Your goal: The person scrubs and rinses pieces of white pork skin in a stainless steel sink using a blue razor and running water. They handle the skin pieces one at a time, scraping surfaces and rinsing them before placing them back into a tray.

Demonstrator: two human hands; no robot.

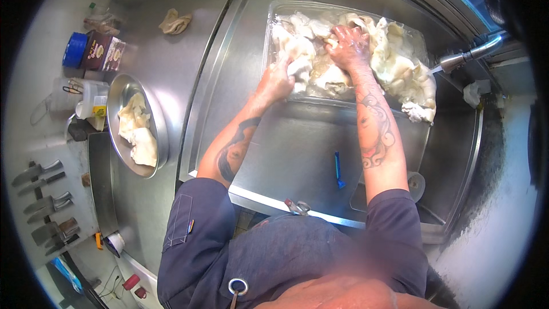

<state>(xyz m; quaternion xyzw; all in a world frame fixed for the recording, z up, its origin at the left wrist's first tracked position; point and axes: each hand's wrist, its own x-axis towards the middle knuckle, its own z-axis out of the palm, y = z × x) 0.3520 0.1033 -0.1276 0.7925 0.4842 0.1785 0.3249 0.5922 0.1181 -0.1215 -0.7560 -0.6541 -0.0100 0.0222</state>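
A clear plastic tub (pixel 269 34) holds water and several limp, pale pieces of what looks like raw animal skin or tripe (pixel 388 51). My right hand (pixel 351 47) is inside it, fingers bent over a pale piece, a bit of which shows by the thumb. At the tub's near left side, my left hand (pixel 278 80) grips the edge of another pale piece (pixel 300 68); its fingertips are partly hidden. On the right, one piece hangs over the tub's rim, beneath the metal faucet (pixel 465 55) with water running from it.
The tub rests across a stainless steel sink (pixel 296 137), where a blue disposable razor (pixel 339 169) lies. Left, a steel bowl (pixel 161 137) holds more pale pieces; another piece (pixel 175 21) lies on the counter (pixel 150 51). Several knives (pixel 47 204) hang on the left wall. Scissors (pixel 298 207) sit at the front edge.
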